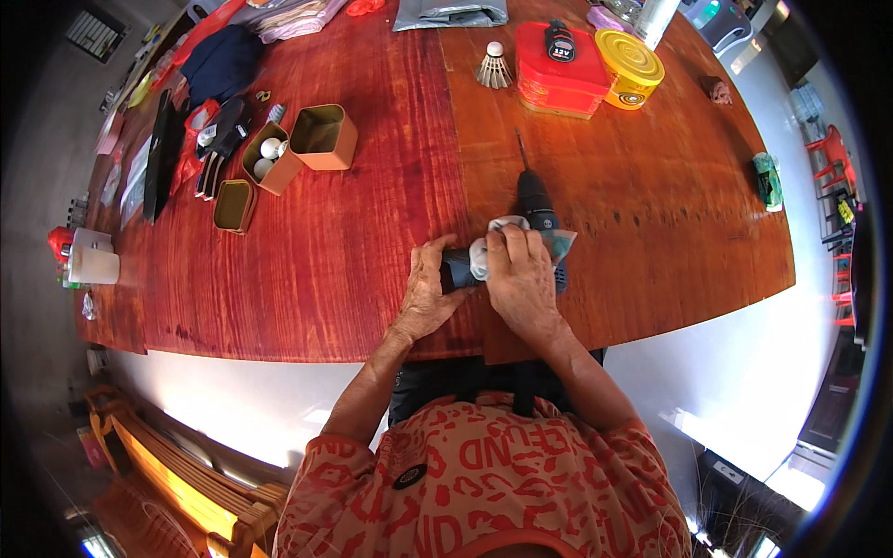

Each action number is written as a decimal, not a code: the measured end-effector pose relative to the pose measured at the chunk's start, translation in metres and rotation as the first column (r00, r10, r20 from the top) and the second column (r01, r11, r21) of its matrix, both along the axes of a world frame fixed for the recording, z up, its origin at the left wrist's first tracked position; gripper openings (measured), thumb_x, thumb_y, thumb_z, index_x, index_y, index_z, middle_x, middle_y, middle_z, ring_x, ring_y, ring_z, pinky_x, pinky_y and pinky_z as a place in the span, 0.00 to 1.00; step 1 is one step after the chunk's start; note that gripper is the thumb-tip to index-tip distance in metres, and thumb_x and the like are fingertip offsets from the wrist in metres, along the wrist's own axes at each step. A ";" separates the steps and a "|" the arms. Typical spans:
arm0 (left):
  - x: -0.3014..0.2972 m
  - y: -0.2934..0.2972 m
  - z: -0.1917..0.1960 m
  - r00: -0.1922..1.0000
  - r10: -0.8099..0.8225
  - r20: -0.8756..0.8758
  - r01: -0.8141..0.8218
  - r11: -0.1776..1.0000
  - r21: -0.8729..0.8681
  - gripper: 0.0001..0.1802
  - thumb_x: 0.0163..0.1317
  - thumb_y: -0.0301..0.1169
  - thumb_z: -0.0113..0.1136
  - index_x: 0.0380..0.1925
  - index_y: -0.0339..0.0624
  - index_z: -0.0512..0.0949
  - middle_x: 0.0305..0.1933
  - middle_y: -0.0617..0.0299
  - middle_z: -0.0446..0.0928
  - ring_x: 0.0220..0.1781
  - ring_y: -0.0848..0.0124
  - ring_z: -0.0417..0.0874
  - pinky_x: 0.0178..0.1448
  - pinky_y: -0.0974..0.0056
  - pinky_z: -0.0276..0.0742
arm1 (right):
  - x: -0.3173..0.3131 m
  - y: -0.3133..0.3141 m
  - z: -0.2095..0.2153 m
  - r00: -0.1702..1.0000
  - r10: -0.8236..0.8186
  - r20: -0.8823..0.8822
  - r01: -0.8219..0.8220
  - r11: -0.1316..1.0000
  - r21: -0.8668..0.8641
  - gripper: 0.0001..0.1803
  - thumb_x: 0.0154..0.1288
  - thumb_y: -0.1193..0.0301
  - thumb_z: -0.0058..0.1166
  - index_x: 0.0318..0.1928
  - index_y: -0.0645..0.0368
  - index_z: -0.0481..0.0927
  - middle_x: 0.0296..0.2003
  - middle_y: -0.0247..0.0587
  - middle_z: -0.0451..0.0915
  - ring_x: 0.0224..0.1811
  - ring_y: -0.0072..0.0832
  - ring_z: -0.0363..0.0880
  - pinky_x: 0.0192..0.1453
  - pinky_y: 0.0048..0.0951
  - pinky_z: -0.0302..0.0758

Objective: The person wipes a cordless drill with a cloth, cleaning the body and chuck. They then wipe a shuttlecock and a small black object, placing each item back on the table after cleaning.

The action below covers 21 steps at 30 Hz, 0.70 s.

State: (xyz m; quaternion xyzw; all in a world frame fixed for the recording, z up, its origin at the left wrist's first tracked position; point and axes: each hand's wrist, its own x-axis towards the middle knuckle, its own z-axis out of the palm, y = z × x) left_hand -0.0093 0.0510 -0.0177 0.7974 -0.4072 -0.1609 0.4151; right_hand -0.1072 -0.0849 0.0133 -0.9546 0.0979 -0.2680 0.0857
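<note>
A dark cordless drill (534, 203) lies on the red wooden table (372, 232), its thin bit pointing away from me. My left hand (428, 288) grips the drill's handle end near the table's front edge. My right hand (521, 274) presses a small white cloth (493, 244) against the drill body. A greenish-grey piece (562, 244) shows just right of my right hand; I cannot tell what it is.
A shuttlecock (494, 67), a red case (558, 70) with a small black device on top and a yellow round tin (630, 67) stand at the back. Tan tins (323, 136) with white balls sit at the left. A green object (767, 179) lies far right.
</note>
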 end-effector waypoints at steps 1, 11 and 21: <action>0.000 0.000 -0.001 0.999 0.008 -0.036 -0.008 1.000 -0.003 0.50 0.43 0.23 0.72 0.66 0.40 0.52 0.60 0.49 0.63 0.61 0.52 0.65 0.66 0.54 0.65 | 0.007 0.001 -0.001 0.999 0.030 0.010 -0.031 0.998 0.052 0.18 0.49 0.75 0.53 0.43 0.69 0.75 0.46 0.52 0.72 0.45 0.42 0.70 0.48 0.38 0.70; 0.002 0.002 -0.009 0.981 0.050 -0.188 -0.059 0.997 -0.046 0.65 0.43 0.27 0.75 0.71 0.45 0.33 0.67 0.44 0.57 0.67 0.53 0.63 0.70 0.51 0.63 | 0.040 -0.010 0.010 0.948 0.296 -0.115 -0.290 0.955 0.063 0.09 0.51 0.68 0.57 0.31 0.59 0.76 0.26 0.40 0.78 0.36 0.35 0.73 0.41 0.37 0.69; -0.001 0.000 -0.007 0.981 0.070 -0.180 -0.082 0.995 -0.060 0.63 0.43 0.27 0.75 0.71 0.42 0.36 0.63 0.47 0.63 0.65 0.54 0.66 0.67 0.53 0.66 | 0.037 -0.004 0.002 0.978 0.187 -0.087 -0.184 0.982 0.038 0.06 0.50 0.72 0.55 0.31 0.57 0.76 0.28 0.38 0.78 0.37 0.32 0.69 0.42 0.36 0.64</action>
